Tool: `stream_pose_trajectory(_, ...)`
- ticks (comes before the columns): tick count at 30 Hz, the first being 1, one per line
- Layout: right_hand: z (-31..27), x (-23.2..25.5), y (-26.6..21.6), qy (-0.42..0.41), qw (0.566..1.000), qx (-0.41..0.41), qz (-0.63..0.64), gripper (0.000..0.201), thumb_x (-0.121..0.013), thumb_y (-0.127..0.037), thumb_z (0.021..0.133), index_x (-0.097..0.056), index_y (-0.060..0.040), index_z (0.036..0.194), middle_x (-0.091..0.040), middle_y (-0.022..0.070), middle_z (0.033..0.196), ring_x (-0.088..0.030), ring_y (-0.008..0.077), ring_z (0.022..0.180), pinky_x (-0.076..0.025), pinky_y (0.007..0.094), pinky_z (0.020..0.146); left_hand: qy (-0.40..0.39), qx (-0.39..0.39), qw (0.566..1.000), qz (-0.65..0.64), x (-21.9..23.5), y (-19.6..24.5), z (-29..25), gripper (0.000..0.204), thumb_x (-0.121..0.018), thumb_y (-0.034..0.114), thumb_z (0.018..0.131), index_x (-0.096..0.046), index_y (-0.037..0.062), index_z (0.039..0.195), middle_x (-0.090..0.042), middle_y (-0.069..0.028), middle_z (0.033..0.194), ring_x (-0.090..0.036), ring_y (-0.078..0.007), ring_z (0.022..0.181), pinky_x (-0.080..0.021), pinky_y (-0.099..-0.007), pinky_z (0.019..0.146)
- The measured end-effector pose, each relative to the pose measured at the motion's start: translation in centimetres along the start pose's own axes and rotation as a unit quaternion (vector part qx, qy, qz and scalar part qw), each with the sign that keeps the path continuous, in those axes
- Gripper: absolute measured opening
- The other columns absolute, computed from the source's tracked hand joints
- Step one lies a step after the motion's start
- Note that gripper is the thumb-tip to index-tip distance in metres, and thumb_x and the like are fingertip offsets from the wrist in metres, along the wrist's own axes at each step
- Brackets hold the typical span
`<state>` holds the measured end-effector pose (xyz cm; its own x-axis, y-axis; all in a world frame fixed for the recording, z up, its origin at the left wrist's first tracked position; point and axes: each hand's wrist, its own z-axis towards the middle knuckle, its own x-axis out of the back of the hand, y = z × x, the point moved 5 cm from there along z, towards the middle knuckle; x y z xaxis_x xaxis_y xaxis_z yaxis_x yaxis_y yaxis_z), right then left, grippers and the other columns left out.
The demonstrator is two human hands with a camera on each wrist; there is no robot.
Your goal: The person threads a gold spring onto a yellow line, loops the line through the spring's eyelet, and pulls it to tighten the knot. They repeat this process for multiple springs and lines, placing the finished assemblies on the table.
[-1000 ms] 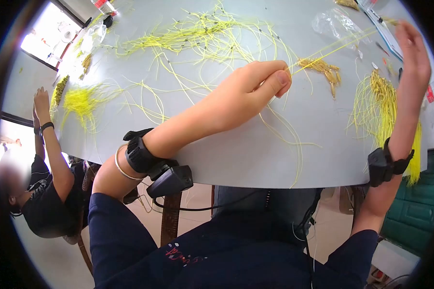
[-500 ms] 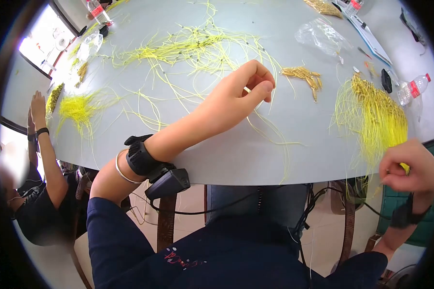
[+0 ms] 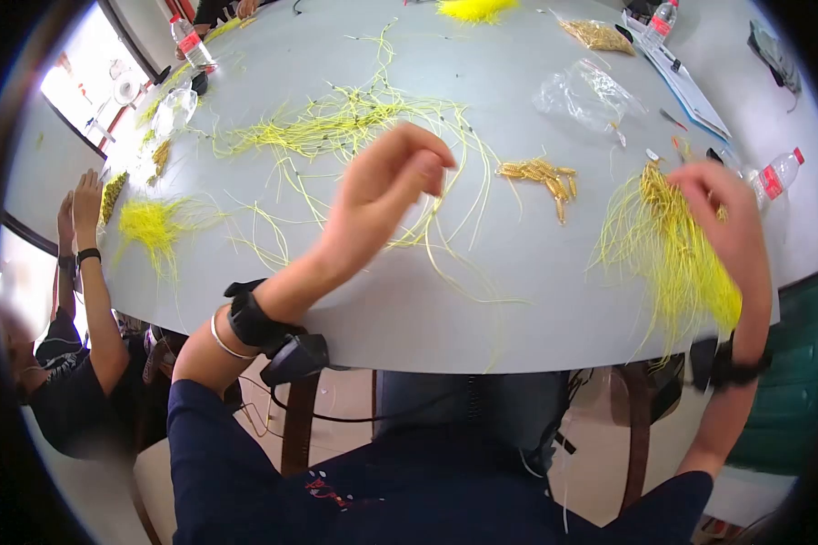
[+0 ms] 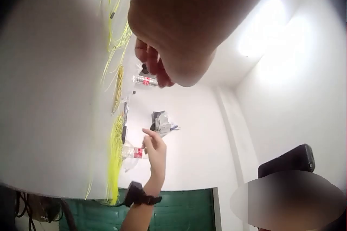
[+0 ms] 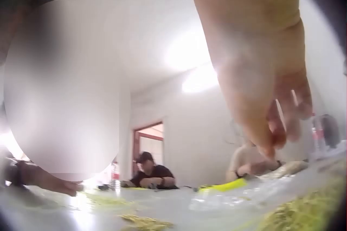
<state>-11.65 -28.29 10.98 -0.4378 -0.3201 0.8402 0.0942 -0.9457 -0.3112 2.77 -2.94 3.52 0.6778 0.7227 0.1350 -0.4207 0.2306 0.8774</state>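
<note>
My left hand [image 3: 386,186] is raised over yellow cords [image 3: 350,132] tangled on the table, with small dark bits along them. Its fingers are loosely curled, the thumb near the index finger, and nothing shows between them. In the left wrist view its fingertips [image 4: 154,68] have no cord hanging from them. My right hand [image 3: 727,218] is above the upper end of a pile of gold pieces with long yellow tassels [image 3: 686,263]. Its index finger is extended and the others bend loosely; no held thing shows in the left wrist view.
Loose gold pieces [image 3: 545,177] lie between the hands. Further back are a clear plastic bag [image 3: 586,95], a bag of gold bits [image 3: 595,36], a clipboard [image 3: 691,86] and a bottle [image 3: 777,174]. A yellow fibre bundle [image 3: 150,222] lies left, near another person's arms [image 3: 95,263].
The cord stretched between both hands is gone from them. My right hand swept down along the tassels, then came back up over the pile. The left hand has moved left.
</note>
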Motion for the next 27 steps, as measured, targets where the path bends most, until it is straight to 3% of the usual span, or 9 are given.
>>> stream_pose_trajectory(5, -5.6, 4.6, -9.8, 0.134, 0.962, 0.232, 0.055, 0.005, -0.054, -0.006, 0.075, -0.059, -0.0044, 0.077, -0.054, 0.0046, 0.068, -0.048, 0.0141, 0.055, -0.034, 0.0258, 0.047, 0.160, -0.348, 0.910, 0.158, 2.4, 10.2, -2.5, 0.012, -0.041, 0.005, 0.089, -0.051, -0.0007, 0.094, -0.055, -0.0104, 0.080, -0.054, -0.0161, 0.067, -0.042, -0.0246, 0.057)
stream_pose_trajectory(6, -6.2, 5.6, -10.1, 0.165, 0.943, 0.264, 0.121, 0.009, -0.048, -0.010, 0.079, -0.054, -0.0056, 0.073, -0.049, 0.0024, 0.065, -0.045, 0.0142, 0.055, -0.032, 0.0249, 0.047, 0.243, -0.255, 0.832, 0.428, 2.0, 11.6, -5.1, 0.023, -0.041, 0.021, 0.090, -0.048, 0.0021, 0.101, -0.047, -0.0064, 0.081, -0.043, -0.0134, 0.079, -0.039, -0.0262, 0.070)
stream_pose_trajectory(7, -6.6, 6.4, -10.0, 0.195, 0.917, 0.293, 0.187, 0.017, -0.043, -0.014, 0.084, -0.049, -0.0068, 0.069, -0.044, 0.0003, 0.062, -0.042, 0.0143, 0.055, -0.029, 0.0240, 0.047, 0.244, -0.249, 0.834, 0.428, 2.1, 13.1, -6.6, 0.023, -0.041, 0.021, 0.090, -0.048, 0.0021, 0.101, -0.047, -0.0064, 0.081, -0.043, -0.0134, 0.079, -0.039, -0.0262, 0.070)
stream_pose_trajectory(12, -5.3, 5.8, -9.5, 0.173, 0.914, 0.284, 0.233, 0.016, -0.043, -0.014, 0.084, -0.050, -0.0064, 0.071, -0.045, 0.0008, 0.063, -0.043, 0.0147, 0.055, -0.030, 0.0241, 0.047, 0.021, -0.379, 0.921, 0.091, 0.4, 18.7, -11.8, 0.041, -0.048, 0.044, 0.084, -0.058, 0.0043, 0.080, -0.049, -0.0060, 0.078, -0.041, -0.0154, 0.075, -0.031, -0.0287, 0.071)
stream_pose_trajectory(15, -6.2, 6.2, -8.6, 0.167, 0.909, 0.282, 0.257, 0.016, -0.044, -0.013, 0.084, -0.050, -0.0061, 0.072, -0.045, 0.0011, 0.064, -0.043, 0.0150, 0.056, -0.031, 0.0242, 0.048, 0.199, -0.454, 0.852, 0.171, -0.7, 19.3, -13.7, 0.026, -0.064, 0.023, 0.067, -0.045, 0.0094, 0.058, -0.038, -0.0012, 0.056, -0.043, -0.0186, 0.055, -0.031, -0.0239, 0.063)
stream_pose_trajectory(17, -7.0, 6.4, -8.1, 0.163, 0.909, 0.274, 0.269, 0.015, -0.044, -0.013, 0.084, -0.050, -0.0058, 0.072, -0.046, 0.0014, 0.064, -0.043, 0.0151, 0.056, -0.031, 0.0243, 0.048, 0.385, -0.522, 0.724, 0.234, -2.1, 20.3, -12.7, 0.027, -0.069, 0.026, 0.063, -0.048, 0.0083, 0.061, -0.041, -0.0054, 0.062, -0.046, -0.0187, 0.066, -0.027, -0.0243, 0.068)
stream_pose_trajectory(22, -13.7, 10.0, -2.6, 0.158, 0.913, 0.243, 0.289, 0.014, -0.044, -0.013, 0.084, -0.051, -0.0053, 0.074, -0.046, 0.0020, 0.065, -0.044, 0.0156, 0.057, -0.032, 0.0245, 0.049, 0.364, -0.471, 0.740, 0.314, -2.7, 21.2, -12.9, 0.030, -0.070, 0.026, 0.064, -0.053, 0.0019, 0.066, -0.051, -0.0147, 0.078, -0.049, -0.0212, 0.079, -0.033, -0.0254, 0.069)
stream_pose_trajectory(24, -15.4, 10.9, -1.5, 0.148, 0.914, 0.229, 0.301, 0.013, -0.045, -0.012, 0.084, -0.051, -0.0051, 0.075, -0.047, 0.0022, 0.065, -0.044, 0.0158, 0.057, -0.033, 0.0246, 0.049, 0.336, -0.445, 0.775, 0.299, -2.8, 21.5, -13.2, 0.043, -0.046, 0.043, 0.082, -0.060, 0.0032, 0.086, -0.054, -0.0153, 0.077, -0.046, -0.0230, 0.076, -0.033, -0.0354, 0.072)
stream_pose_trajectory(27, -17.8, 12.4, -0.3, 0.137, 0.912, 0.226, 0.313, 0.013, -0.045, -0.012, 0.084, -0.051, -0.0047, 0.076, -0.047, 0.0026, 0.066, -0.044, 0.0160, 0.057, -0.034, 0.0247, 0.049, 0.344, -0.505, 0.748, 0.258, -3.5, 21.9, -12.2, 0.031, -0.066, 0.030, 0.069, -0.057, 0.0005, 0.073, -0.055, -0.0112, 0.074, -0.053, -0.0201, 0.072, -0.038, -0.0237, 0.070)
